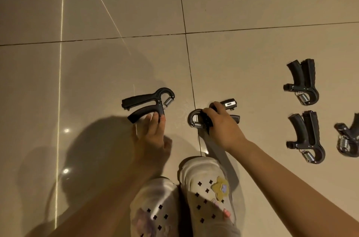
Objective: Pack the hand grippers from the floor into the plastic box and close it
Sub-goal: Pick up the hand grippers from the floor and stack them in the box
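— Hand grippers, five that I can count, all down on the tiled floor (233, 3). See the right hand (223, 126)? Its fingers are curled over the middle gripper (196, 120), gripping it by the handles close to the spring.

— And the left hand (153, 134)?

— Fingers fairly straight, tips just touching the lower handle of the left gripper (147, 103). Not wrapped round it yet, so I'd call that hand open.

— The others?

— Well off to the right. The upper right gripper (303, 83) and the lower right gripper (307, 137) lie one behind the other, and a fifth gripper (347, 135) is cut off by the edge, blurred. The person's pale clogs (206, 188) are planted right below the hands.

— So which step is this?

— Gathering, I'd say: the first two pick-ups, one per hand. Nothing looks packed so far.

— Where's the plastic box?

— Can't see it from here, nor any lid, so I can't tell what's in it. Next, I reckon, the left hand must close round its handle, then both lift and carry toward wherever that box sits.
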`<move>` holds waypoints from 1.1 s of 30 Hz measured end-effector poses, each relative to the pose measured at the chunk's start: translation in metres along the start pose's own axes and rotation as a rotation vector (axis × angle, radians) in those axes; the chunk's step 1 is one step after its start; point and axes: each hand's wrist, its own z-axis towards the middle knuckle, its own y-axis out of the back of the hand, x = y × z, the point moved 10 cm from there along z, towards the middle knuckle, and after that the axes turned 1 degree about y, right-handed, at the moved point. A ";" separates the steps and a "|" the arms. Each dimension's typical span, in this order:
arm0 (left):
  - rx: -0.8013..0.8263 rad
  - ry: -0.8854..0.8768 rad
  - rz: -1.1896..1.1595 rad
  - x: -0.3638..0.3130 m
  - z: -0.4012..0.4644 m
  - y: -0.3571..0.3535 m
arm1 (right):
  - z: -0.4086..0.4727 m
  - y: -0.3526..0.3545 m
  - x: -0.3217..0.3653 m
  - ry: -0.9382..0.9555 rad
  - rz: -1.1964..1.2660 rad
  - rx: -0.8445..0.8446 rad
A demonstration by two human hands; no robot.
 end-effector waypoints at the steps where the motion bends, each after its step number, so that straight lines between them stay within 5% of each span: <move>1: -0.014 -0.016 -0.019 0.002 0.000 0.003 | -0.002 0.000 0.002 0.011 0.013 -0.004; 5: -0.073 -0.008 0.033 0.037 0.015 0.019 | -0.004 0.022 -0.014 -0.010 -0.133 -0.061; 9: -0.043 0.228 0.008 0.100 0.040 0.022 | 0.004 0.035 -0.050 -0.007 -0.306 -0.058; 15: -0.056 0.130 -0.075 0.105 0.046 0.015 | 0.000 0.023 -0.071 0.042 -0.320 -0.076; 28: -0.309 -0.042 -0.247 0.041 0.014 0.095 | -0.029 0.057 -0.035 0.177 -0.273 -0.156; 33: -0.194 -0.169 -0.321 -0.015 0.006 0.137 | -0.062 0.097 0.021 0.253 -0.382 -0.259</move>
